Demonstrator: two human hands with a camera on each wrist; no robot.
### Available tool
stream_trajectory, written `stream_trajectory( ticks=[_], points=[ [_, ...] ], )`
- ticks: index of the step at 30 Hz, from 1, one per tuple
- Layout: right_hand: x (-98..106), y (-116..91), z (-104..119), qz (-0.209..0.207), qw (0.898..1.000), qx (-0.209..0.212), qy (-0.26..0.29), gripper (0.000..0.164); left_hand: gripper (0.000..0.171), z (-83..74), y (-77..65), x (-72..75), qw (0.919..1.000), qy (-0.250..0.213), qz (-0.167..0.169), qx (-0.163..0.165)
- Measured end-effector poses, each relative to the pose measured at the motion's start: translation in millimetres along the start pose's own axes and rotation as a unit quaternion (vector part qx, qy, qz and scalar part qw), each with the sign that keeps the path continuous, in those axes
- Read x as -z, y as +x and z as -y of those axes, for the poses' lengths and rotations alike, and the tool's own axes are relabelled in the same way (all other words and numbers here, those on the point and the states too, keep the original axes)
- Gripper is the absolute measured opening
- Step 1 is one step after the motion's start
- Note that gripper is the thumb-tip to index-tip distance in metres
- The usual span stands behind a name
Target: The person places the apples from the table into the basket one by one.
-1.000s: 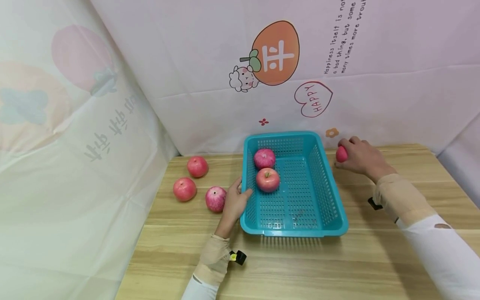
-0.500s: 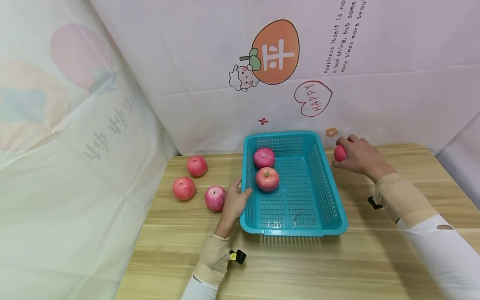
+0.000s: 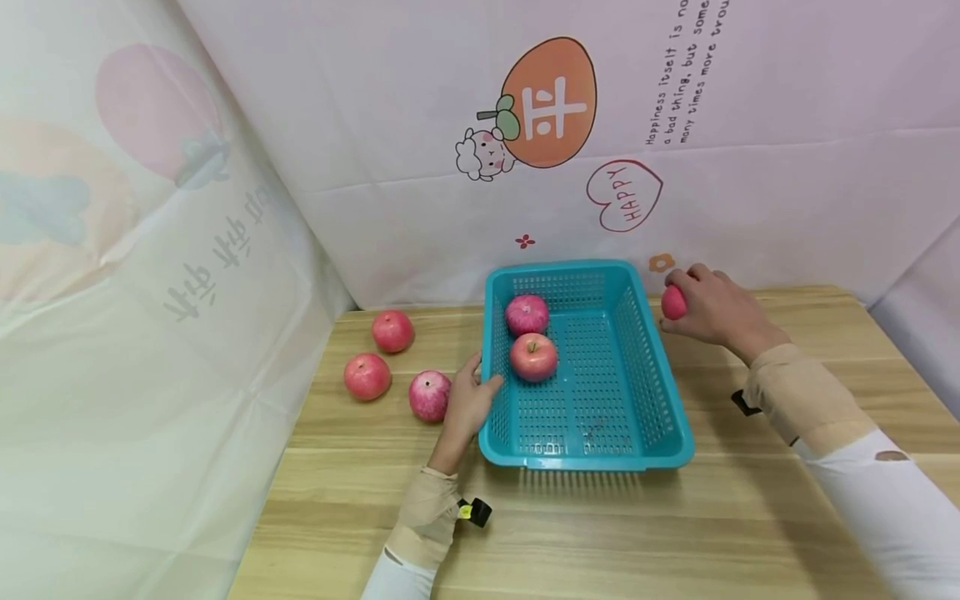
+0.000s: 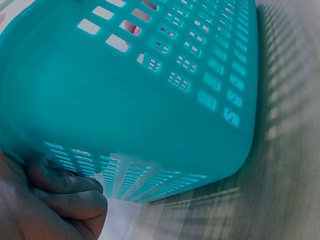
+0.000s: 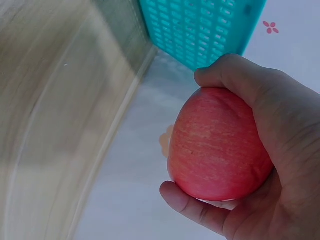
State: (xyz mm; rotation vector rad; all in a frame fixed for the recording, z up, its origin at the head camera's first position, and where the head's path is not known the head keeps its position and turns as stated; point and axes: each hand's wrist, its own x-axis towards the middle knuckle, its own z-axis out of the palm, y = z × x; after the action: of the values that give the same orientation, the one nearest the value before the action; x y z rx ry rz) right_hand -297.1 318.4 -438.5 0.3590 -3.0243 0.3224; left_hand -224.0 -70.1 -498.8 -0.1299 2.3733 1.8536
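A turquoise plastic basket (image 3: 592, 463) with perforated walls stands on the table. My left hand (image 3: 468, 404) grips its left rim, thumb over the inside and fingers outside; the left wrist view shows those fingers curled beside the wall (image 4: 100, 115). To the right of the basket, my right hand (image 3: 716, 310) holds a red apple (image 5: 217, 145), thumb and fingers curled round it. The apple is apart from the basket. Within the basket lie a red-yellow apple (image 3: 533, 357), stem up, and behind it a streaked magenta round fruit (image 3: 527, 315).
Left of the basket, a pink-and-white streaked round fruit (image 3: 430, 396) lies close to my left hand. Two pinkish-red round fruits (image 3: 367, 377) sit farther left on the wooden table (image 3: 600, 533). A printed white cloth (image 3: 390, 167) hangs behind the table's back edge.
My right hand has shifted slightly left with the apple, closer to the basket's right rim. The left hand keeps its grip, and the basket has stayed in place.
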Motion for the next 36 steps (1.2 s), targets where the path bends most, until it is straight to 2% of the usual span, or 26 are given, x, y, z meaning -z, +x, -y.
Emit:
stream_trajectory(
  ticks=[17,36],
  points=[
    [12,-3,17,-0.008,1.0,0.012,-0.016,0.078,0.06,-2.0,-1.2,1.3,1.0,-0.004,0.006,-0.001],
    [18,-8,22,-0.02,1.0,0.012,-0.018,0.075,0.059,-3.4,-1.9,1.9,0.9998,-0.015,0.009,-0.004]
  ],
)
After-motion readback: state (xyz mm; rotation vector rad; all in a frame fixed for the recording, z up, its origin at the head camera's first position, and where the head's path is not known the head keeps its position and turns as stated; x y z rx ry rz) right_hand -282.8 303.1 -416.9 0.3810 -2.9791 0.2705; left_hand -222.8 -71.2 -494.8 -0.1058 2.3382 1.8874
